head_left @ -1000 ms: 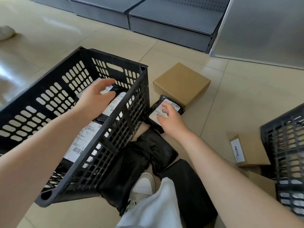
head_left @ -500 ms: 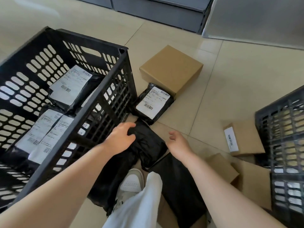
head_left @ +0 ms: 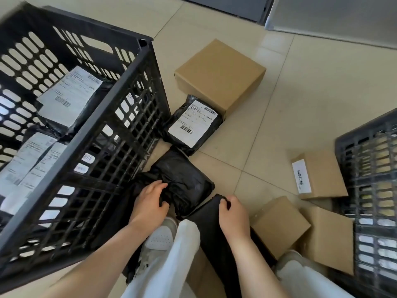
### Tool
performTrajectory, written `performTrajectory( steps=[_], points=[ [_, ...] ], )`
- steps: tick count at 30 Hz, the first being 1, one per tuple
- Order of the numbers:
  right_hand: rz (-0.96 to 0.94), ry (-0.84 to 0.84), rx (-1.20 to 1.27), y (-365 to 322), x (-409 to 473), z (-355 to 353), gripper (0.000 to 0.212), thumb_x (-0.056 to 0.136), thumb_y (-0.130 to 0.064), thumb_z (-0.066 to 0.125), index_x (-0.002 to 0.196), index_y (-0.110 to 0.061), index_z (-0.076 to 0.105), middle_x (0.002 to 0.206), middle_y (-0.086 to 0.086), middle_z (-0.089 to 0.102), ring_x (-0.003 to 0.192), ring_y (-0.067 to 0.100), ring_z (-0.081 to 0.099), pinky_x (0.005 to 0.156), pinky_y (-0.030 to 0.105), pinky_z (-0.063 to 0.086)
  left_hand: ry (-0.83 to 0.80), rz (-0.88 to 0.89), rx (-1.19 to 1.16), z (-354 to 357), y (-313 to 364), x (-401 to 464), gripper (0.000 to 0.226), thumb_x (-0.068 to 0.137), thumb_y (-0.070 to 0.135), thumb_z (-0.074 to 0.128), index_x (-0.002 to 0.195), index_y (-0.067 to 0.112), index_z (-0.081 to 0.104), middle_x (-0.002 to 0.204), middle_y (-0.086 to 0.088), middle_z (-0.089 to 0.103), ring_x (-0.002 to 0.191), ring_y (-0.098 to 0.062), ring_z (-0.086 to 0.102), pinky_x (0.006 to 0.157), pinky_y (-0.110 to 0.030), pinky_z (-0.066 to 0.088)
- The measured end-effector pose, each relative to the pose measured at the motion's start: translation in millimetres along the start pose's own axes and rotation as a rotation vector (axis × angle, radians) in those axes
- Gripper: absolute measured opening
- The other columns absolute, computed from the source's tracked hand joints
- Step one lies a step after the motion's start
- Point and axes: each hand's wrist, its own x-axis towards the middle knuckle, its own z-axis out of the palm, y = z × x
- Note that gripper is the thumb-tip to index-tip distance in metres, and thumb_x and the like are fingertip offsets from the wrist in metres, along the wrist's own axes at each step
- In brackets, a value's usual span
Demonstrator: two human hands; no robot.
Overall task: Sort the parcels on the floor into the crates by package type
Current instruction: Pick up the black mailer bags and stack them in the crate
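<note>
Left crate (head_left: pixel 133 87): three labelled black bags inside. Floor: three more black bags, four brown boxes beside the right crate (head_left: pixel 369 160). Your left hand (head_left: pixel 150 201) grips the crumpled bag (head_left: pixel 189 181); your right hand (head_left: pixel 233 214) pinches the flat bag (head_left: pixel 209 218).

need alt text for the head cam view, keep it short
Seen from above, a person's left hand grips a crumpled black bag and the right hand pinches a flat black mailer on the floor, between a black crate holding labelled bags and scattered cardboard boxes.
</note>
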Motion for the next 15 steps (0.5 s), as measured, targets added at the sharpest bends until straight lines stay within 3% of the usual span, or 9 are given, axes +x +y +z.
performTrajectory(
  steps=[6,10,15],
  points=[
    [-0.034,0.118,-0.002,2,-2,5,0.032,0.106,-0.03,0.04,0.125,-0.013,0.059,0.112,0.006,0.069,0.098,0.024,0.063,0.081,0.033,0.049,0.041,0.006,0.012,4,1,-1,0.055,0.094,0.019,0.056,0.147,0.022,0.042,0.156,0.006,0.031,0.145,-0.014,0.023,0.12,-0.036,0.02],
    [-0.052,0.139,0.042,4,4,-5,0.033,0.106,-0.029,0.04,0.127,-0.012,0.06,0.115,0.002,0.067,0.106,0.023,0.062,0.084,0.031,0.047,-0.008,-0.032,-0.043,-2,7,5,0.056,0.093,0.023,0.057,0.147,0.021,0.042,0.157,0.004,0.031,0.144,-0.018,0.025,0.118,-0.041,0.023],
    [-0.088,0.229,0.116,1,10,-20,0.022,0.106,-0.024,0.041,0.102,-0.013,0.059,0.081,-0.012,0.056,0.073,0.003,0.052,0.061,0.018,0.038,-0.061,-0.034,-0.067,-5,24,7,0.063,0.093,0.03,0.056,0.151,0.023,0.032,0.161,0.003,0.02,0.148,-0.019,0.013,0.12,-0.042,0.018]
  ],
)
